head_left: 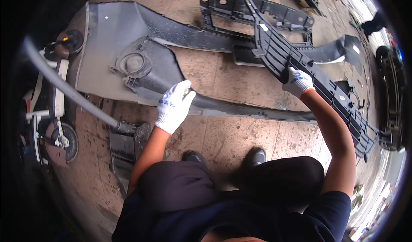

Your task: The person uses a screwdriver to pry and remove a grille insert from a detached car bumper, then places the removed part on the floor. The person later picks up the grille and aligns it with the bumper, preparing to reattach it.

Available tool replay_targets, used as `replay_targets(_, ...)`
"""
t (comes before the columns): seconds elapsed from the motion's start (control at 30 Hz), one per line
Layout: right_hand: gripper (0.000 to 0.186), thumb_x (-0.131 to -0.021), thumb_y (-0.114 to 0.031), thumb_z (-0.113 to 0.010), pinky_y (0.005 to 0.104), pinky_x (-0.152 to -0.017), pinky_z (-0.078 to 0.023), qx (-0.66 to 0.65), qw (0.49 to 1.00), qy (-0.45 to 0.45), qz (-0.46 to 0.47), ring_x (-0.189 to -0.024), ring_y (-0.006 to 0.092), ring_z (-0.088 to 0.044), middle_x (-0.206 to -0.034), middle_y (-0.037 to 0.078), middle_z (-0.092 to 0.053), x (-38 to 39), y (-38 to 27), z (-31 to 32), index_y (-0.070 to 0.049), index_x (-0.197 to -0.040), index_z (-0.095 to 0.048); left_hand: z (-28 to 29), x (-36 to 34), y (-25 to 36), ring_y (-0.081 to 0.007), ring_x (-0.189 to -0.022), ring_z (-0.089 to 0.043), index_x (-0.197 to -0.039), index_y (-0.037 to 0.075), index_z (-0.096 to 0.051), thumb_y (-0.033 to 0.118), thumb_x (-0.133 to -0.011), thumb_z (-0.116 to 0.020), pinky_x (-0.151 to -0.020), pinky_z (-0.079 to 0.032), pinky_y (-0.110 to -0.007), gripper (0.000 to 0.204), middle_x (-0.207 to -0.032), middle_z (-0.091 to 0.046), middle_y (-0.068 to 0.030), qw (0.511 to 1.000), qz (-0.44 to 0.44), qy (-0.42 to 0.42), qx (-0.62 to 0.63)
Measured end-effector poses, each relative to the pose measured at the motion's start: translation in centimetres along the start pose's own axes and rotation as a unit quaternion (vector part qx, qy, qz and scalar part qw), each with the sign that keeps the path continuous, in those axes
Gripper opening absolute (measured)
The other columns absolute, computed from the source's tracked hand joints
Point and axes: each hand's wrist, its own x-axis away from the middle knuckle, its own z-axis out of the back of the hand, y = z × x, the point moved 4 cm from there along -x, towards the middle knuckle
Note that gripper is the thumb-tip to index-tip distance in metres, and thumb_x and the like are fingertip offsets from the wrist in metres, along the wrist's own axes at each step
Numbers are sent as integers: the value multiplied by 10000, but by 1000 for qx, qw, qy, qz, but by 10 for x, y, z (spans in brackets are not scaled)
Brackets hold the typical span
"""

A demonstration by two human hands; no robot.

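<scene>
A large grey car bumper cover [105, 48] lies inner side up on the floor in front of me, with a dark lower strip curving along its near side. A round fog-lamp housing [132, 63] sits in its left part. My left hand [174, 104], in a white knit glove, is closed just above the bumper's near edge, around something small and dark with a yellowish patch that I cannot make out. My right hand [298, 82], gloved too, grips a long black ribbed plastic trim panel [279, 44], which slants across the bumper's right side.
Behind the bumper lies a black plastic bracket frame [231, 8]. A grey hose or pole [81, 98] arcs in from the left toward a dark block-like part [124, 149]. A white scooter [60, 89] is at the far left. My shoes [256, 156] rest on the stained tiled floor.
</scene>
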Motion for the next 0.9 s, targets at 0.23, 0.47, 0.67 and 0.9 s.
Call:
replay_targets(0.23,446,-805,-284,-748,484,-769,-592,72,995,58,22,-891,388,-755,-912,219,-758,-8,-14,15,-17,-1138,-620,-5,-4,-2,-322,-987,-740,-1272,104,-667,313,-993,-683,-837,-594,-431,349,-1163,-743,-117,1000,16,-8,-9)
replay_targets(0.47,448,-825,-271,-718,498,-772,-582,66,988,116,77,-885,408,-739,-943,220,-756,-40,-41,37,-31,-1195,-633,-9,-8,1,-314,-985,-742,-1263,102,-666,315,-1002,-669,-832,-597,-427,337,-1168,-740,-117,1000,13,-6,-10)
replay_targets(0.67,469,-775,-289,-759,487,-784,-590,42,990,73,110,-901,410,-740,-955,216,-758,-54,-58,11,-38,-1150,-631,-8,-8,5,-311,-982,-742,-1263,114,-665,323,-999,-675,-837,-594,-427,337,-1125,-751,-110,1000,13,-2,-11)
replay_targets(0.9,619,-718,-400,-842,473,-878,-588,18,988,-34,147,-1017,393,-736,-1061,214,-760,-54,-51,-22,-57,-1194,-644,-5,-13,14,-313,-950,-736,-1237,122,-663,314,-988,-695,-804,-585,-422,316,-1048,-762,-92,1000,20,-11,-10)
